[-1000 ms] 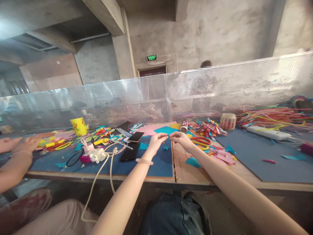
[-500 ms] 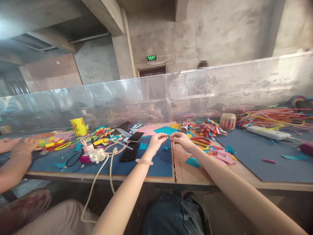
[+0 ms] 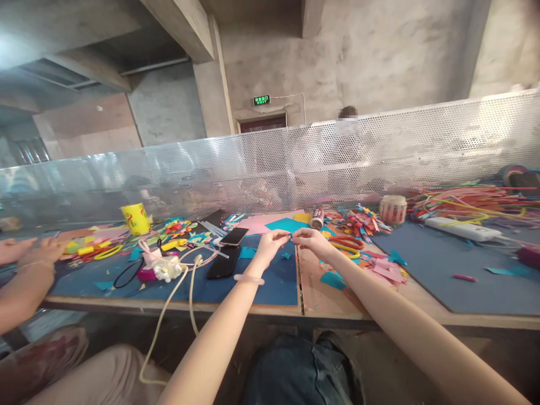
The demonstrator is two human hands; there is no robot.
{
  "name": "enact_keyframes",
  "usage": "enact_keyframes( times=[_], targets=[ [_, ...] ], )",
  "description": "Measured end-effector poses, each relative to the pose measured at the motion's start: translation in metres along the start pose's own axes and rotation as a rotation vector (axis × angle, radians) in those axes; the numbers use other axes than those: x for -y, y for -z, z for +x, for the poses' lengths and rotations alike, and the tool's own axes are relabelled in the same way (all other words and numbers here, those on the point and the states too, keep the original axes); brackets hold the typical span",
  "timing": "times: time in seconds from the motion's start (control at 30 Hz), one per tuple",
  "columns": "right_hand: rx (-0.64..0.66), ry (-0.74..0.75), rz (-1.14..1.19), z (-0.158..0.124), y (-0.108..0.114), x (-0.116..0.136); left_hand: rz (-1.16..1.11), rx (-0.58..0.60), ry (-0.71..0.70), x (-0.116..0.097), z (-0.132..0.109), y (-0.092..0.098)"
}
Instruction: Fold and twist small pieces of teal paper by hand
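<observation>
My left hand (image 3: 272, 245) and my right hand (image 3: 313, 241) meet fingertip to fingertip above the table, both pinched closed. Between them is a small blue paper piece (image 3: 291, 238), mostly hidden by the fingers. Just behind my hands lies a larger blue paper sheet (image 3: 282, 224), next to a pink sheet (image 3: 253, 224). A small folded blue paper shape (image 3: 286, 256) rests on the dark blue board below my fingers. Two phones, one partly over the other, lie left of my left wrist; the nearer is a black phone (image 3: 223, 264).
Left are a yellow cup (image 3: 136, 219), a cable cluster (image 3: 166, 269) and a co-worker's hands (image 3: 40, 250). Right are a can (image 3: 317, 217), a pile of folded paper (image 3: 363, 220), a jar (image 3: 393, 210) and a white power strip (image 3: 462, 229). A perforated metal screen (image 3: 253, 163) stands behind.
My hands stay in nearly the same place, with only a slight shift of the fingertips around the small blue paper piece. The person beyond the screen has moved slightly left.
</observation>
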State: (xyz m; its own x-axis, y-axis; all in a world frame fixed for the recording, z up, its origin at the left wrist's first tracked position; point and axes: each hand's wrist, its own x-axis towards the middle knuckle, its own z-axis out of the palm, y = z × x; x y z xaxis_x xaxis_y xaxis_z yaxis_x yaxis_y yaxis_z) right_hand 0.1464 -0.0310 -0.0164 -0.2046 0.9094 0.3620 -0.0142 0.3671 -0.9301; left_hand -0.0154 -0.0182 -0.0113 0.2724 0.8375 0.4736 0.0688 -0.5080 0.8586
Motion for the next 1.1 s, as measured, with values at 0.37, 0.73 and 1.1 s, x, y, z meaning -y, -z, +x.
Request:
enact_keyframes(
  times=[0.37,0.73,1.1],
  targets=[
    [-0.023,0.068,-0.135,-0.0017,0.0002,0.0054,-0.018,-0.028,0.021,-0.0007,0.0006,0.0005],
    [-0.081,0.256,-0.406,0.0015,0.0004,0.0031,-0.051,-0.069,0.047,0.0022,0.0016,0.0006],
    [-0.095,0.196,-0.301,0.0019,-0.0038,0.0019,-0.038,-0.058,0.051,-0.0007,0.0010,0.0004]
  ],
)
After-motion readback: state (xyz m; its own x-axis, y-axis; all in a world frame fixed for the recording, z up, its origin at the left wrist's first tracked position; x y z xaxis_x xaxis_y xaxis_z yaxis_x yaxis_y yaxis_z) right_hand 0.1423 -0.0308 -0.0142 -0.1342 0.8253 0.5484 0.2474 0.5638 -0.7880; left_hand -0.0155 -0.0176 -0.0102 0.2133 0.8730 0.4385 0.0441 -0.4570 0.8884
